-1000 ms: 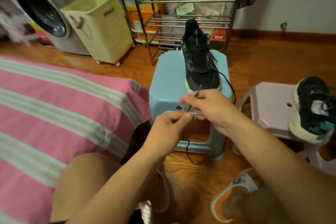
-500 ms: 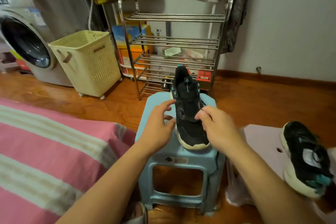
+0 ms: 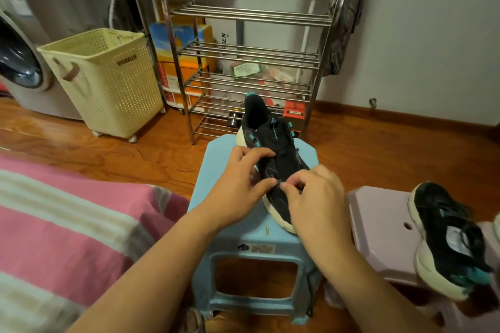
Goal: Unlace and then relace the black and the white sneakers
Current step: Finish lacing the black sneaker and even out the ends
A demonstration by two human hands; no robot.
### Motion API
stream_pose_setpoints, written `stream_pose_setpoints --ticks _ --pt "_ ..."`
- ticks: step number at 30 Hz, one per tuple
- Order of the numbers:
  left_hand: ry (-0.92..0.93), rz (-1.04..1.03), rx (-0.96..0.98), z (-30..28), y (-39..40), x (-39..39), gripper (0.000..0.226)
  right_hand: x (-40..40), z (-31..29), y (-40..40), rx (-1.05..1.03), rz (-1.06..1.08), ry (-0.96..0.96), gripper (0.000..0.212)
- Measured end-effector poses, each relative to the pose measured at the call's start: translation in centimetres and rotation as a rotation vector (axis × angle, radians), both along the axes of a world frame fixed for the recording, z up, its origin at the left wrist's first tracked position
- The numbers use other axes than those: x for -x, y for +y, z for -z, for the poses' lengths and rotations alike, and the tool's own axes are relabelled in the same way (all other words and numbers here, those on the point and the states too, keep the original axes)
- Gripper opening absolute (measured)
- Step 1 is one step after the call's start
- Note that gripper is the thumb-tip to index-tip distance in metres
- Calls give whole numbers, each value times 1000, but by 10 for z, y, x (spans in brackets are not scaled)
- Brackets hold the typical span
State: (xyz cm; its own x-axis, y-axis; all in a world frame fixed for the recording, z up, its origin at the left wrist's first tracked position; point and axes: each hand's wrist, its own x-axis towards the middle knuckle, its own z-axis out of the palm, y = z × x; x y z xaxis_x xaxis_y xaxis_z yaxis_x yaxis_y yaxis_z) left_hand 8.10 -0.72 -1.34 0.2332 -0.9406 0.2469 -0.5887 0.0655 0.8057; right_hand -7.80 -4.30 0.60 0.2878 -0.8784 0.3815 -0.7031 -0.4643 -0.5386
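Black sneaker (image 3: 273, 159) sits on blue stool (image 3: 216, 162), toe toward the person. Left hand (image 3: 238, 184) braces its side, fingers curled on the upper. Right hand (image 3: 311, 194) pinches at the low eyelets; lace itself too thin to confirm. Advice: steady shoe, feed tip straight through, pull even.
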Motion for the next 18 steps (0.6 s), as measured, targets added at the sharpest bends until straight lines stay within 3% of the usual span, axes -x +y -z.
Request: stream_pose_setpoints --ticks 10,18 --pt "39 2 -6 -2 4 3 52 -13 9 0 1 41 -109 16" --pt "103 16 -14 -3 4 -1 52 -14 0 -5 -11 10 15 13"
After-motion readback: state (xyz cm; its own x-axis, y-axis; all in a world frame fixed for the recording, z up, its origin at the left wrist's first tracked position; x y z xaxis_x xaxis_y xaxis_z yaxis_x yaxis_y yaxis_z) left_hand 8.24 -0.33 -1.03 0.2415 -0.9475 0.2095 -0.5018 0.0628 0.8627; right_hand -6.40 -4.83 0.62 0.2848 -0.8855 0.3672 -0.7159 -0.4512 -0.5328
